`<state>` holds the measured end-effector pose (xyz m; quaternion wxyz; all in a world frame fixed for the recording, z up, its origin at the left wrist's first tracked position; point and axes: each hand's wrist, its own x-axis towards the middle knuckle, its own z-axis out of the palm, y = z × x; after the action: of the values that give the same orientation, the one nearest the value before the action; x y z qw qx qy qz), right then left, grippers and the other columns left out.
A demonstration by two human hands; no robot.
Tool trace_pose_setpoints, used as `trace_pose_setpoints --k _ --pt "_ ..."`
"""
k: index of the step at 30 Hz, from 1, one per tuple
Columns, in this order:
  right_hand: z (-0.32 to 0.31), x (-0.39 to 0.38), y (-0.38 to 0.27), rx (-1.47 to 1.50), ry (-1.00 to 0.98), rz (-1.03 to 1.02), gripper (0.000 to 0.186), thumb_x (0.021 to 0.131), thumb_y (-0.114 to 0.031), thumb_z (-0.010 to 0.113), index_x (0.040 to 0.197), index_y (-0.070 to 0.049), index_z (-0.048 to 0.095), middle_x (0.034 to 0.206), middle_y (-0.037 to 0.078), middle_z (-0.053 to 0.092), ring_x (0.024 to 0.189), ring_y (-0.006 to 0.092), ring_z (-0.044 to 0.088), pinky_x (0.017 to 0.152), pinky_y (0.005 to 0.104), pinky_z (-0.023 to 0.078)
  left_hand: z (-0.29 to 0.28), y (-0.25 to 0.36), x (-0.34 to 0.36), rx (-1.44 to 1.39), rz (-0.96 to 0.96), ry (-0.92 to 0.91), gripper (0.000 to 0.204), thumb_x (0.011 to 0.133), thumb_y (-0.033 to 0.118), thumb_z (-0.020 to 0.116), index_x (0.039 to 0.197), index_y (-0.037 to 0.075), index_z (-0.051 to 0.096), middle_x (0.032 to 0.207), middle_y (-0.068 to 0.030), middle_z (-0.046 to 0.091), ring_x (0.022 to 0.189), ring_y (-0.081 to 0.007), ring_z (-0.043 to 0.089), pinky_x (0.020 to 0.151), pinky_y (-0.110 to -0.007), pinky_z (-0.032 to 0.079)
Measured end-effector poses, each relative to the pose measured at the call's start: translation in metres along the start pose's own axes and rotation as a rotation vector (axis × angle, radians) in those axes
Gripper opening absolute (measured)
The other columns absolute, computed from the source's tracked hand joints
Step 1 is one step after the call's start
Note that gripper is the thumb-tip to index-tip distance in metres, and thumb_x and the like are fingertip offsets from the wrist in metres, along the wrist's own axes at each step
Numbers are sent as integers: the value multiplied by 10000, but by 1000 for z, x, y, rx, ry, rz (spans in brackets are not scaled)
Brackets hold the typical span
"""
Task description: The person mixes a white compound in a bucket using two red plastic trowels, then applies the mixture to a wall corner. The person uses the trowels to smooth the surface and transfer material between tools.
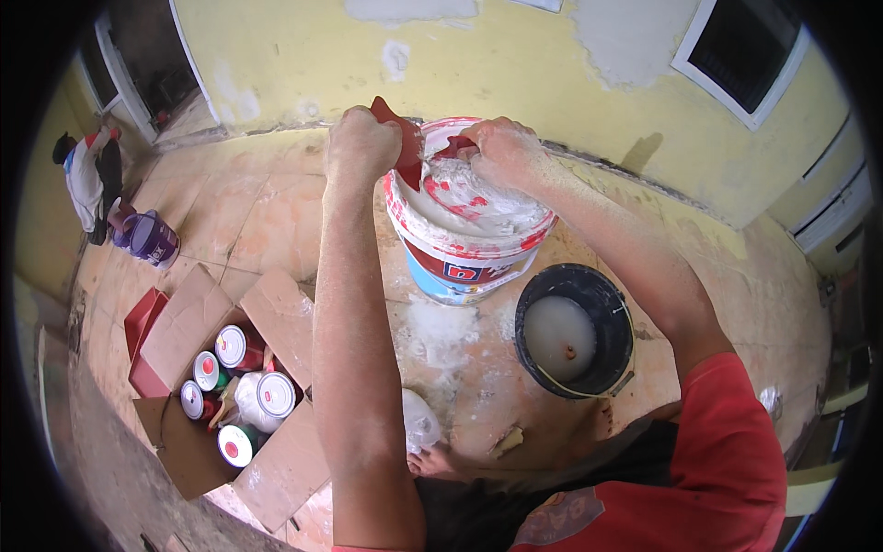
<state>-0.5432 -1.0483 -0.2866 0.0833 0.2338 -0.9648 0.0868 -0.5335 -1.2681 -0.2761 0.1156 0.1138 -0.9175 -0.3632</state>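
My left hand [363, 143] is closed around a red plastic putty spreader [403, 143], its blade standing upright by the left rim of a big bucket [428, 241]. White putty smears the blade. In my right hand [510, 152] is a second red spreader [453, 146], held over the bucket, its lower part next to the putty. Thick white putty [515, 213] lies on the red-marked lid or surface at the bucket's top; which of these it is I cannot tell. Pale dust coats both forearms.
A black bucket [621, 317] of cloudy water stands at right. An open cardboard box [276, 317] with several cans is at left, beside a red tray [143, 327]. Far left, a person [87, 184] crouches by a purple bucket [152, 241]. A patched yellow wall [303, 55] rises ahead.
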Motion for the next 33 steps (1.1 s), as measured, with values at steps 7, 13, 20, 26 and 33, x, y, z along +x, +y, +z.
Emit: trace_pose_setpoints --k 7,13,20,26,33 --pt "41 -21 62 -226 182 -304 302 919 -154 613 1180 -152 764 1049 137 764 1018 364 726 914 501 570 8 6 -3 -61 45 -24 427 893 248 630 1182 -61 691 1226 -298 700 1190 -419 671 1006 -482 536" --pt "7 -30 55 -12 71 -118 298 900 -140 617 1144 -180 784 1084 95 747 1094 331 690 953 485 563 18 1 -8 86 65 76 411 861 197 586 1164 -54 705 1117 -281 737 1068 -382 727 913 -453 568" --pt "37 -13 59 -186 -8 -138 276 909 -136 657 1162 -146 766 1140 85 727 1175 310 648 1031 482 508 26 6 -6 9 59 -21 451 877 210 616 1231 -64 669 1236 -308 692 1188 -429 671 1013 -486 539" --pt "-6 0 60 -92 47 -216 305 900 -169 636 1172 -171 775 1068 166 749 1067 348 709 927 495 568 21 2 -6 5 55 4 429 872 204 603 1195 -67 682 1178 -308 707 1144 -425 689 988 -481 544" --pt "32 9 33 -132 -75 -250 326 889 -107 624 1182 -136 765 1149 121 738 1163 327 660 1018 456 525 22 3 -11 77 36 -21 431 893 230 625 1199 -69 681 1210 -299 706 1181 -422 676 1014 -485 537"
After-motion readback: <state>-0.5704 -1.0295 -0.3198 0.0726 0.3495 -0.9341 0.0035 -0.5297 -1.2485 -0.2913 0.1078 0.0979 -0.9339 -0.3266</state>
